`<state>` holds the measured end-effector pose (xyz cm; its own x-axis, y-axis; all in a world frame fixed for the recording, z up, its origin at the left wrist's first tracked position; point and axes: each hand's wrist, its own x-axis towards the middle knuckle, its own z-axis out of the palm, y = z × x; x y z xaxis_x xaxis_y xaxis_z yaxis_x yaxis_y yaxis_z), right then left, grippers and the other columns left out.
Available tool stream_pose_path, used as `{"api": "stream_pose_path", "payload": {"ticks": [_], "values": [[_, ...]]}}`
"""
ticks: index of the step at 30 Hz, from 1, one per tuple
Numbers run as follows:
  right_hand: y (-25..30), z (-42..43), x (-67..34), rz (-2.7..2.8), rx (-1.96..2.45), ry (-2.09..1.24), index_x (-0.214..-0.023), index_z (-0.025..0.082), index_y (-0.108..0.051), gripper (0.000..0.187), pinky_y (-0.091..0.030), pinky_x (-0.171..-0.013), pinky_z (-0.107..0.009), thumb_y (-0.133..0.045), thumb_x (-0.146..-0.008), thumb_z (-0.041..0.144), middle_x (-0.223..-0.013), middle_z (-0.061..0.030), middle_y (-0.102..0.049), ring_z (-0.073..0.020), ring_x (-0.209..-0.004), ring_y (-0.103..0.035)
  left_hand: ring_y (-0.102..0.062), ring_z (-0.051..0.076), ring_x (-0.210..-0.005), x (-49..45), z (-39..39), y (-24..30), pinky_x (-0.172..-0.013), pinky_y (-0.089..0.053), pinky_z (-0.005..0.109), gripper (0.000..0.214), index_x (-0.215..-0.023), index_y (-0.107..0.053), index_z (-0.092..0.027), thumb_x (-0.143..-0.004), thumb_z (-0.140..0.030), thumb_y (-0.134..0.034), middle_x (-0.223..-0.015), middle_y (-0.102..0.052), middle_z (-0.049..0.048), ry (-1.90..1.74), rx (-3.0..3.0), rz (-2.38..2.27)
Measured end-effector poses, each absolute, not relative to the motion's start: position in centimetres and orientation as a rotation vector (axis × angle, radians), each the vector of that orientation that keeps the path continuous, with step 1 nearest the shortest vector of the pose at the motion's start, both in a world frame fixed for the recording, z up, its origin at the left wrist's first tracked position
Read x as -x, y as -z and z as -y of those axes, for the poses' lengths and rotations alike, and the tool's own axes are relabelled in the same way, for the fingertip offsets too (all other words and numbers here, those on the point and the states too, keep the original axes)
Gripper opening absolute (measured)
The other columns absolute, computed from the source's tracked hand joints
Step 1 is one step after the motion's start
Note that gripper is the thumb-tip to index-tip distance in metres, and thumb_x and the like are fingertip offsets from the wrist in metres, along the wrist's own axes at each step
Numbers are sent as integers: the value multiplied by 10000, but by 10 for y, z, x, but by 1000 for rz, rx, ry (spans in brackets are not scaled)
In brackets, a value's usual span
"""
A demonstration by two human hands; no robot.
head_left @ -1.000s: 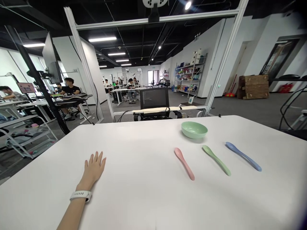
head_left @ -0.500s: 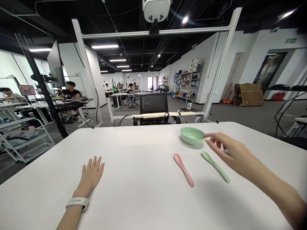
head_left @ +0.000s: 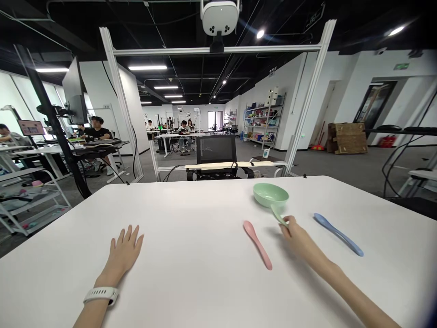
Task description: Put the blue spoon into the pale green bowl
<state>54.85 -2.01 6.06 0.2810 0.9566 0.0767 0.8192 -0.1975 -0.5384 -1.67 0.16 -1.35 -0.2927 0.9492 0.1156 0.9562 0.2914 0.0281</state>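
- A wide open-plan workroom with a dark ceiling and strip lights lies behind a white table (head_left: 205, 273), which fills the lower half of the view.
- An aluminium frame (head_left: 211, 49) rises at the table's far edge, with a white headset (head_left: 220, 13) mounted on top of it.
- A black mesh chair (head_left: 217, 149) stands just beyond the far edge.
- The left hand (head_left: 124, 248) lies palm-down on the table, well to the left, with its fingers straight and slightly spread. It holds nothing, and a white watch (head_left: 101, 295) sits on the wrist.
- The right hand (head_left: 297, 234) is closed around the handle of a green spoon (head_left: 278, 214). The handle is hidden inside the grip, so only the spoon's head shows.
- The spoon's head points toward a green bowl (head_left: 271, 195) and sits just in front of the bowl's near rim. Whether the two touch cannot be told.
- A pink spoon (head_left: 257, 244) lies flat just left of the right hand.
- A blue spoon (head_left: 337, 233) lies flat to the hand's right, a little apart.
- Far back there are shelves (head_left: 264, 120), a wooden crate (head_left: 346, 138) and people seated at desks.
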Motion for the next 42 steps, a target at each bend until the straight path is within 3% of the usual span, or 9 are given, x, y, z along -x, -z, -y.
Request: {"api": "stream_pose_path", "payload": {"ticks": [5, 7, 10, 13, 20, 29, 33, 37, 42], "values": [[-57, 42, -485, 1705, 2019, -613, -935, 278, -510, 355, -478, -763, -344, -489, -1072, 605, -721, -75, -731, -302, -819, -754, -302, 392, -1721, 16, -1, 13, -1362, -285, 692, 752, -1758, -347, -122, -1092, -425, -175, -1842, -317, 187, 141, 1828, 2464], [-54, 44, -476, 1771, 2066, -616, -859, 288, -478, 317, -440, -717, -329, -483, -1094, 501, -598, -33, -652, -275, -720, -713, -306, 393, -1719, 17, -1, 12, -1361, -284, 696, 750, -1757, -353, -129, -1092, -428, -180, -1840, -324, 185, 160, 1830, 2459], [-55, 36, -492, 1763, 2098, -530, -812, 280, -465, 265, -384, -645, -309, -530, -1061, 343, -667, -37, -683, -229, -651, -667, -302, 390, -1722, 18, -1, 12, -1361, -288, 693, 749, -1757, -352, -133, -1089, -432, -193, -1843, -325, 182, 178, 1843, 2472], [-60, 25, -534, 1652, 2164, -453, -826, 264, -504, 251, -382, -637, -312, -523, -1065, 338, -731, -57, -721, -213, -602, -652, -288, 381, -1728, 18, -1, 12, -1371, -278, 666, 752, -1759, -343, -132, -1086, -437, -203, -1849, -321, 176, 164, 1847, 2504], [-60, 15, -605, 1568, 2420, -496, -807, 265, -553, 292, -432, -702, -343, -498, -1083, 346, -526, -69, -643, -292, -688, -721, -264, 367, -1738, 13, 2, 6, -1386, -263, 627, 750, -1764, -340, -152, -1096, -465, -202, -1866, -288, 150, 179, 1828, 2521], [-67, 21, -598, 1465, 2368, -447, -1062, 201, -660, 380, -493, -743, -378, -549, -1048, 563, -594, -83, -687, -342, -772, -750, -278, 377, -1732, 13, 2, 6, -1376, -271, 654, 746, -1762, -349, -153, -1095, -451, -198, -1859, -299, 154, 164, 1829, 2507], [-66, 18, -576, 1585, 2019, -302, -1184, 178, -675, 415, -540, -807, -401, -483, -1026, 511, -933, -154, -772, -316, -846, -747, -276, 376, -1733, 15, 2, 9, -1378, -267, 650, 760, -1765, -343, -155, -1091, -469, -188, -1861, -295, 150, 183, 1836, 2505], [-52, 21, -540, 1785, 1818, -330, -1011, 242, -696, 309, -547, -885, -398, -486, -1026, 468, -956, -123, -733, -289, -869, -712, -303, 381, -1723, 16, 2, 11, -1371, -274, 668, 755, -1755, -378, -160, -1087, -468, -205, -1850, -323, 162, 228, 1831, 2491], [-35, 30, -504, 1837, 1865, -344, -791, 262, -540, 354, -488, -740, -352, -484, -1056, 489, -879, -93, -665, -237, -746, -639, -282, 376, -1731, 15, 2, 11, -1376, -263, 658, 766, -1761, -353, -142, -1087, -460, -179, -1859, -301, 164, 201, 1835, 2496]]}}
